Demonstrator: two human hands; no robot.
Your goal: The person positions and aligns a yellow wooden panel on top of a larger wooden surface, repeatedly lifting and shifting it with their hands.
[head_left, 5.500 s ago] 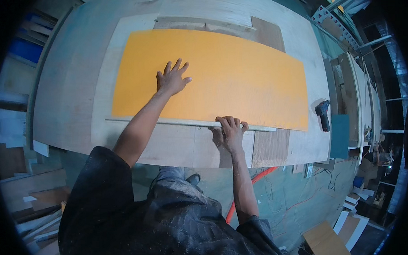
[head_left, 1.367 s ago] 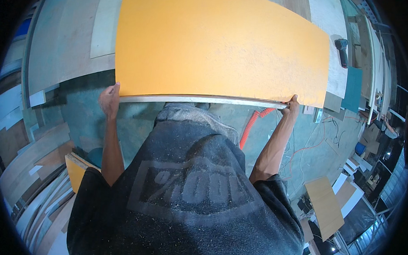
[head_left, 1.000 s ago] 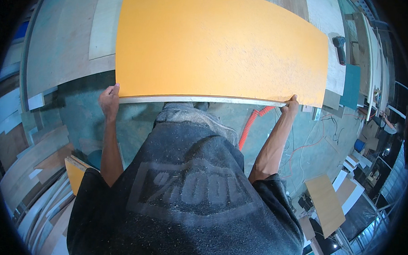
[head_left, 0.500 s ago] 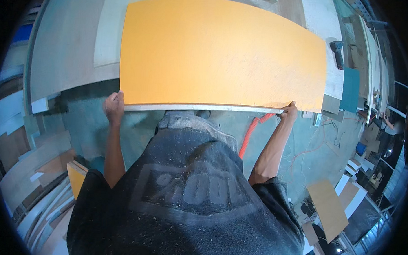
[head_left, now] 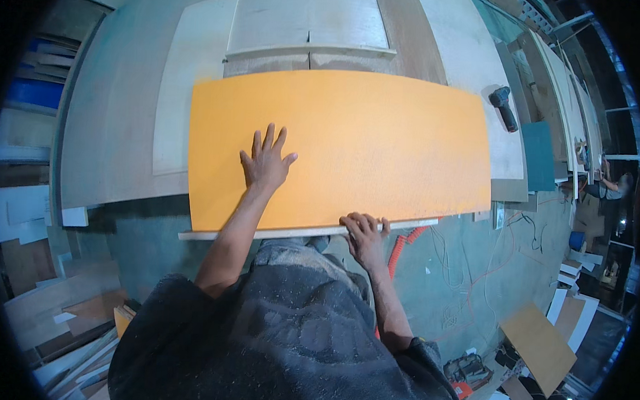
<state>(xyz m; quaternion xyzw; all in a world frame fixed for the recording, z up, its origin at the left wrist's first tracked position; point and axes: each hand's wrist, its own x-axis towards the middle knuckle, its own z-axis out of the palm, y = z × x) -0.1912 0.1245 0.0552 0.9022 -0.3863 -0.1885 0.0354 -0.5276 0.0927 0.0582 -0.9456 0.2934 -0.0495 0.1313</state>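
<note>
A wide orange-yellow board (head_left: 378,145) lies flat on the worktop in front of me, its long near side facing my body. Along that side runs a thin pale strip (head_left: 290,233), its left end jutting slightly past the board's corner. My left hand (head_left: 266,168) is pressed flat on the board's left half with fingers spread. At the near edge, right of the middle, my right hand (head_left: 364,238) curls its fingers over the strip and the board's edge. Its thumb and the strip's underside are partly hidden.
A dark cordless power tool (head_left: 503,108) lies on the pale panel to the right. Pale sheets (head_left: 305,20) cover the worktop beyond. An orange coiled hose (head_left: 397,253) hangs near my right forearm, with cables (head_left: 465,275) on the floor. Another person (head_left: 608,185) is far right.
My left hand has left the board's near left corner and now lies flat on its face. The right hand has slid left along the near edge. The whole view has shifted.
</note>
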